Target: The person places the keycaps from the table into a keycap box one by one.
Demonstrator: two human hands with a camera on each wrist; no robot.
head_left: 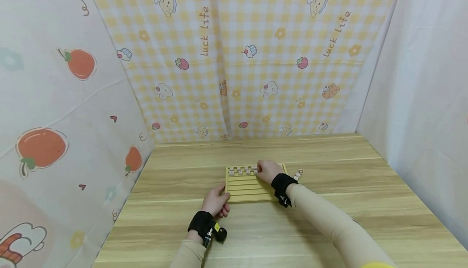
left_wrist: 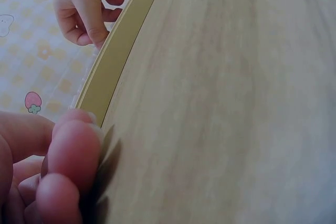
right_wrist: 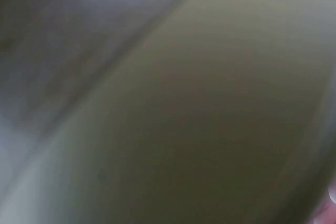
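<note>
A yellow board (head_left: 248, 193) with raised ridges across it lies on the table. Small white keycap-like blocks (head_left: 231, 173) stand in its two back rows, towards the left. My left hand (head_left: 215, 201) grips the board's front left corner, thumb on top and the other fingers curled by the edge. Over the back rows, my right hand (head_left: 269, 171) pinches a small white block (head_left: 256, 172), mostly hidden by the fingertips. The left wrist view shows the board's side wall (left_wrist: 113, 59) and the right hand (left_wrist: 86, 6) beyond it. In the right wrist view everything is blurred.
Several loose white blocks (head_left: 297, 175) lie on the wooden table (head_left: 329, 154) just right of the board, close to the right wrist. A patterned cloth (head_left: 256, 77) hangs behind the table, and pale cloths flank it on both sides.
</note>
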